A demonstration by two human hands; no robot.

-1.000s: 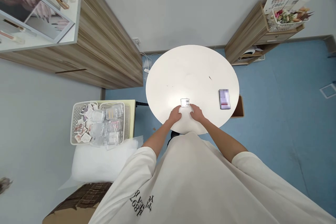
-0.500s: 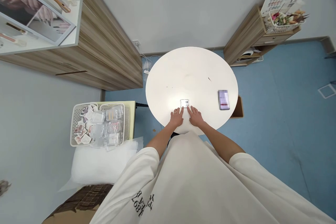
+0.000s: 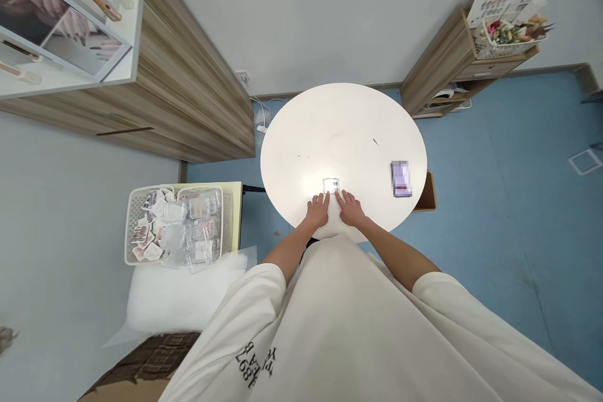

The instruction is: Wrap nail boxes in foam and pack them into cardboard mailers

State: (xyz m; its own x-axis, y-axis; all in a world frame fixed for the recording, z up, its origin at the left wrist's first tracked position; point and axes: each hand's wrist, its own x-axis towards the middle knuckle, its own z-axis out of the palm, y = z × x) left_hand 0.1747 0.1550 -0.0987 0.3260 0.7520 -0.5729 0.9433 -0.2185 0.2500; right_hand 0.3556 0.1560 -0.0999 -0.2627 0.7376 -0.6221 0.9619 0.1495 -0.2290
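A small clear plastic case (image 3: 331,185) lies flat near the front of the round white table (image 3: 339,119). Glare on it hides what is inside. My left hand (image 3: 318,210) rests on the tabletop with fingers stretched, its index fingertip at the case's near left edge. On the other side, my right hand (image 3: 350,208) lies with fingers spread, and its index fingertip meets the near right edge. Neither hand is wrapped around the case. A purple box-like item (image 3: 401,179), blurred out, is at the table's right side.
To the left, white baskets (image 3: 133,226) hold clear packages and printed cards, with white wrapping sheets (image 3: 183,295) below. A wooden cabinet (image 3: 198,94) stands at back left. Behind right is a drawer unit (image 3: 490,72) carrying a flower basket. A brown bin (image 3: 428,193) sits beside the table.
The view has shifted very slightly. Both hands and the clear case keep the same places on the table.
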